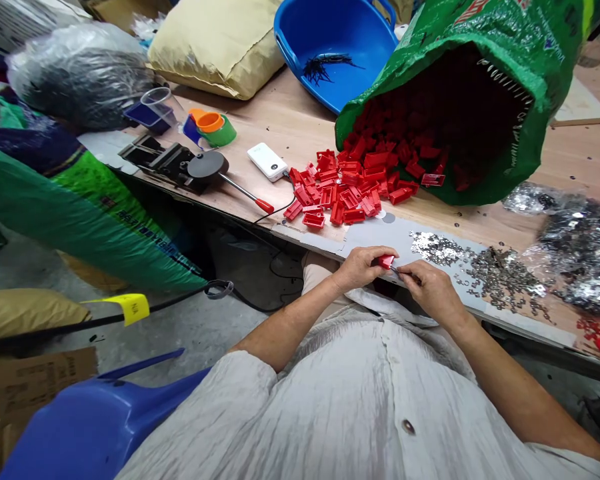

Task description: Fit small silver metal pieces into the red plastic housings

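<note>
My left hand (363, 267) is closed around a small red plastic part (386, 261) at the table's near edge. My right hand (430, 287) meets it from the right, fingers pinched on a small metal piece (396, 269) at the red part's end. A heap of the same red plastic parts (345, 190) lies on the table just beyond, spilling from a tipped green sack (480, 80). Small silvery metal pieces (437, 247) are scattered to the right of my hands.
A blue basin (330, 33) with dark bits stands at the back. A white power bank (267, 161), a black hand press with a red-tipped lever (200, 167), stacked coloured cups (210, 127) and bags of metal parts (580, 247) are on the table. A blue chair (95, 420) is at lower left.
</note>
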`<state>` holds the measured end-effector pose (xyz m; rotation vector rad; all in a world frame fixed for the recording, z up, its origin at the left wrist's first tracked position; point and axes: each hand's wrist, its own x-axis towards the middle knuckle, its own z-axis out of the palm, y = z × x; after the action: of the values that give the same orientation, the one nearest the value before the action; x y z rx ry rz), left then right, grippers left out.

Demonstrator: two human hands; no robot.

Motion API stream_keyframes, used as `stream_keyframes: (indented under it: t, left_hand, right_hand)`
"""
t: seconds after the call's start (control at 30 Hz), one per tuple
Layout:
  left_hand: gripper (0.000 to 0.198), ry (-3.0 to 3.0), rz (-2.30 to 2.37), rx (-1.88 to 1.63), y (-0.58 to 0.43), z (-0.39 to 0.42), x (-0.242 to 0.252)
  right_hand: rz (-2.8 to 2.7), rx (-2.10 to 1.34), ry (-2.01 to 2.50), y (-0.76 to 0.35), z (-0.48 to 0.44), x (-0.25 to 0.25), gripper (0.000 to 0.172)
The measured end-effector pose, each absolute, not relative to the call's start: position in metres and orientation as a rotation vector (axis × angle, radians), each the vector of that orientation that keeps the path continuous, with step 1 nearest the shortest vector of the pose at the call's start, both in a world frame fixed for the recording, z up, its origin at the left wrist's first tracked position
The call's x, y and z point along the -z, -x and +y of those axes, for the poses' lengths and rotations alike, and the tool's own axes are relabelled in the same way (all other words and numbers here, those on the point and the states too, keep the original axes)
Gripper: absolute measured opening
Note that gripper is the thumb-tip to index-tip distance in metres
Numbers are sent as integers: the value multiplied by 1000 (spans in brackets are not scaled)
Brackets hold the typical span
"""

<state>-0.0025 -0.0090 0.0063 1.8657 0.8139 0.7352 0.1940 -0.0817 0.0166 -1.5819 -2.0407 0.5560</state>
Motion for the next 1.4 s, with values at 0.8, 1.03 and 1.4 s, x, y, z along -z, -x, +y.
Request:
stream_keyframes:
  t: [0.8, 1.03, 1.4]
  left_hand:
    - [32, -663, 660, -907, -5, -55, -34]
    - [26, -296, 567, -834, -10, -69, -41]
    - [15, -182, 542, -816, -17, -76, -38]
  right_hand:
    - [-1979, -934, 1523, -186, -106, -55, 46]
    - [-1996, -824, 1509, -183, -109, -55, 42]
    - [-1763, -825, 1484, -180, -110, -46, 37]
